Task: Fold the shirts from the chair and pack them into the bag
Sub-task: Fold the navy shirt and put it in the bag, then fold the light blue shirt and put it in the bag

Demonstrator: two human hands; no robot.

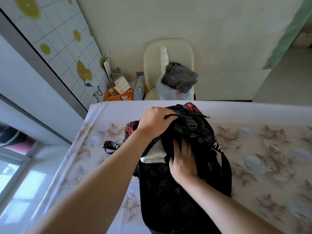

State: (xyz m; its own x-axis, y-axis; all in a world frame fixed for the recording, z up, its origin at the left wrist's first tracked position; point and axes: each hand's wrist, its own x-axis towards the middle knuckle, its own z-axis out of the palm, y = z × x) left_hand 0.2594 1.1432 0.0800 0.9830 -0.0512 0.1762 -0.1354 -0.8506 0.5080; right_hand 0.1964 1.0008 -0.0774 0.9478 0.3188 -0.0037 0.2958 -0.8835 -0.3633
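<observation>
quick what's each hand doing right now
Left hand: grips the black bag by its top flap.
Right hand: open, straight fingers pushing into the bag beside the white shirt.

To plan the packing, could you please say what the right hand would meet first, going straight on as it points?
Probably the bag's lifted flap, gripped by the left hand, though depth is unclear; the folded white shirt lies beside that line.

A home bedroom: the left hand [154, 122] is over a bed spread with a pale floral sheet [270, 157]. Beyond the hand stands a cream padded chair [152, 65] heaped with a crumpled grey garment [179, 76]. Further left, an orange plastic tray [108, 97] of small boxes sits beside a lemon-print panel [59, 39].
</observation>
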